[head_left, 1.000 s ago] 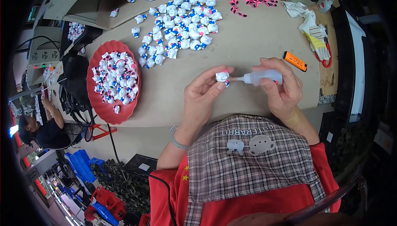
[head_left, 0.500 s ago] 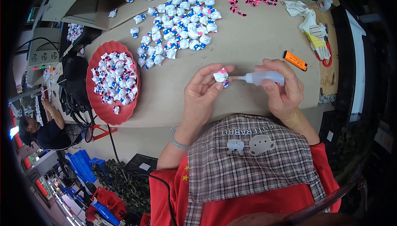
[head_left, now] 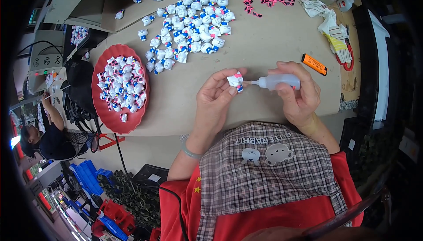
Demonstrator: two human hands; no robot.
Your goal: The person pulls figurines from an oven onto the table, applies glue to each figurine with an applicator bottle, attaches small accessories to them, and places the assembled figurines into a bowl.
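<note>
Between the thumb and fingers of my left hand (head_left: 215,98) is a small white cat figurine (head_left: 235,79) with blue and pink parts. My right hand (head_left: 304,95) is closed around a translucent squeeze bottle (head_left: 280,81), held sideways. Its thin nozzle points left, and the tip is at the figurine's right side; whether they touch I cannot tell. Beyond my hands a loose heap of similar figurines (head_left: 194,25) covers the far part of the table. To the left, a red scalloped tray (head_left: 142,118) holds many more figurines, several showing dark-and-pink glasses.
Small pink-and-black glasses pieces (head_left: 269,1) lie at the far right. An orange lighter (head_left: 314,64) rests right of the bottle, near a white-and-yellow glove (head_left: 328,23) and red-handled scissors (head_left: 346,60). At far left another person (head_left: 50,131) sits at a bench.
The bottle and my right hand have shifted slightly left, toward the figurine. My left hand holds nearly the same place. The person at far left has raised an arm.
</note>
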